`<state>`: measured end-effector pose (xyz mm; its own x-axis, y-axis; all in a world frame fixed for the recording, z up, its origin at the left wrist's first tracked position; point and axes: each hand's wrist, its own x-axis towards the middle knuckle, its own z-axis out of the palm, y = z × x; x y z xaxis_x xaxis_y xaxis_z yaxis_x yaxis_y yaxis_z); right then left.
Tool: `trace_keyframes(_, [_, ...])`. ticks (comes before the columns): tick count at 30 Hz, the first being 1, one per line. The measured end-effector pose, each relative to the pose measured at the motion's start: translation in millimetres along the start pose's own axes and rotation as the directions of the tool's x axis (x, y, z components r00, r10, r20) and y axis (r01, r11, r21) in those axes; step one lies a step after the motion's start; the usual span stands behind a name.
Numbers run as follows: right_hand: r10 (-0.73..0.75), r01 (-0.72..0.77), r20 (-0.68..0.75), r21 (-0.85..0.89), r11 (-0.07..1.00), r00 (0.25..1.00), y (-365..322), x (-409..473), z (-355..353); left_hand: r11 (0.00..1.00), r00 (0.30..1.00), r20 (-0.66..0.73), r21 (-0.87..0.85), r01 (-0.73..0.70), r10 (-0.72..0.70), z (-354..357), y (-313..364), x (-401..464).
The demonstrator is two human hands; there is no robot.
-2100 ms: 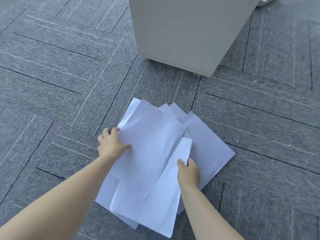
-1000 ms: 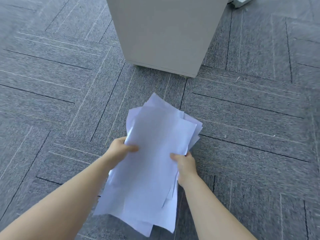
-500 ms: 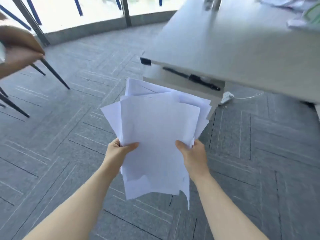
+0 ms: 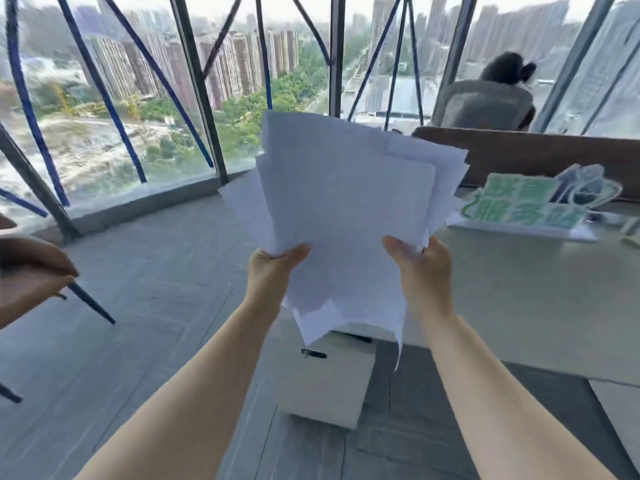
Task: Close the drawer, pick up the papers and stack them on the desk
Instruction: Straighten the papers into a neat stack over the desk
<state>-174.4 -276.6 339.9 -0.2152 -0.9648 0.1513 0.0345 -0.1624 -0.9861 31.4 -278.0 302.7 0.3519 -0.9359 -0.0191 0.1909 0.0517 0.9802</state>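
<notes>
The papers (image 4: pixel 346 216) fill the centre of the frame as a loose, uneven fan held upright in the air, probably so the sheets can be gathered square before they go down. The left hand (image 4: pixel 273 268) clasps their lower left edge and the right hand (image 4: pixel 419 261) their lower right edge, thumbs (image 4: pixel 398 245) on the near face, so most of the bundle stands above the grip and a few ragged corners hang below. The desk (image 4: pixel 519 306) lies at right, just beside the bundle, with the drawer unit (image 4: pixel 325 386) below centre.
</notes>
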Motion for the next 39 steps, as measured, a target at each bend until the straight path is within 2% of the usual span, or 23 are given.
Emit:
trace_keyframes(4, [-0.072, 0.072, -0.026, 0.008, 0.997, 0.997, -4, 75, -29, 0.998, 0.998, -0.024, -0.031, -0.058, 0.058, 69, -1, 48])
trace_keyframes(8, [-0.099, 0.098, 0.028, 0.022, 0.995, 0.995, 24, 161, -56, 0.997, 0.995, -0.072, -0.039, -0.067, 0.065, 129, -26, 107])
trace_keyframes(10, [-0.072, 0.071, 0.083, 0.014, 0.997, 0.994, 52, 190, -70, 1.0, 0.997, -0.07, 0.011, -0.027, 0.027, 144, -54, 130])
trace_keyframes(14, [0.114, -0.115, 0.175, 0.0, 0.993, 0.978, 124, 217, -96, 0.977, 0.991, -0.036, 0.168, 0.134, -0.13, 152, -122, 138])
trace_keyframes(17, [0.161, -0.154, 0.154, -0.051, 0.987, 0.975, 150, 238, -101, 0.962, 0.974, -0.063, 0.153, 0.226, -0.219, 158, -150, 152])
trace_keyframes(22, [0.155, -0.15, 0.093, -0.052, 0.987, 0.984, 161, 257, -95, 0.937, 0.948, -0.048, 0.144, 0.319, -0.316, 171, -170, 160])
trace_keyframes(24, [0.118, -0.115, 0.062, -0.056, 0.992, 0.991, 152, 264, -90, 0.947, 0.96, -0.07, 0.162, 0.278, -0.27, 180, -162, 171])
trace_keyframes(26, [0.045, -0.045, 0.001, -0.058, 0.997, 0.999, 135, 280, -86, 0.967, 0.984, -0.062, 0.188, 0.174, -0.165, 190, -138, 192])
trace_keyframes(28, [-0.059, 0.057, -0.048, -0.035, 0.998, 0.997, 116, 300, -82, 0.985, 0.999, -0.02, 0.168, 0.042, -0.04, 197, -107, 215])
trace_keyframes(30, [-0.091, 0.09, -0.035, -0.022, 0.996, 0.995, 107, 314, -80, 0.987, 0.998, 0.04, 0.151, -0.053, 0.048, 199, -90, 231])
trace_keyframes(32, [-0.002, 0.003, 0.026, -0.034, 0.999, 1.0, 115, 317, -79, 0.986, 0.996, 0.087, 0.162, -0.04, 0.026, 196, -95, 238])
trace_keyframes(35, [0.269, -0.259, 0.111, -0.097, 0.961, 0.957, 150, 312, -77, 0.959, 0.981, 0.094, 0.248, 0.141, -0.168, 195, -129, 244])
trace_keyframes(37, [0.309, -0.301, 0.08, -0.093, 0.949, 0.948, 163, 310, -75, 0.932, 0.966, 0.061, 0.284, 0.226, -0.253, 199, -148, 251])
trace_keyframes(39, [0.3, -0.295, 0.061, -0.077, 0.952, 0.952, 160, 313, -73, 0.925, 0.963, 0.031, 0.289, 0.249, -0.269, 204, -154, 260])
